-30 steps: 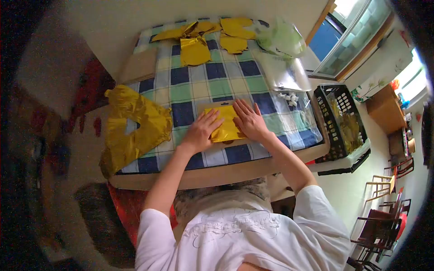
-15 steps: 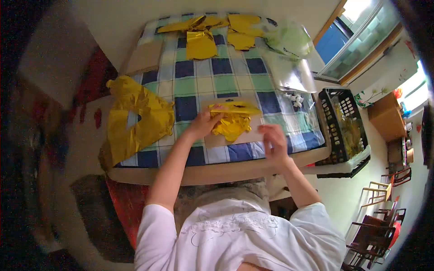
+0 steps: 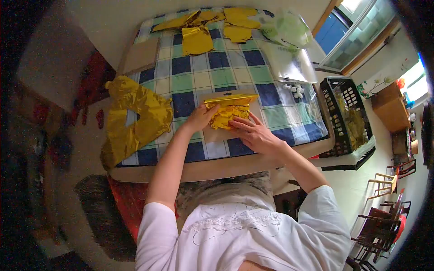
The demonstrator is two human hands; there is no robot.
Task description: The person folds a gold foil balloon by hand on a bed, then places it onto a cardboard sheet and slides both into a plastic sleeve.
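A crumpled, folded gold foil balloon [image 3: 226, 116] lies on a piece of brown cardboard [image 3: 254, 106] with a hanging slot, near the front edge of the bed. My left hand [image 3: 202, 118] grips the foil's left side, thumb on top of it. Fingers stretched out, my right hand [image 3: 258, 135] lies flat on the foil's lower right part. The fold along the foil's far edge is straight. To the left a larger flat gold foil balloon [image 3: 144, 106] with a hole in its middle hangs partly over the bed's edge.
Several flat gold foil pieces [image 3: 197, 41] lie at the far end of the checked bedcover [image 3: 221, 65]. Clear plastic bags [image 3: 294, 67] lie at the right. A black crate [image 3: 346, 117] stands beside the bed; another cardboard piece [image 3: 140, 55] lies far left.
My right hand has moved left from beside the cardboard onto the foil. The foil's top fold looks straighter and the bundle more compact. My left hand stays at its left side.
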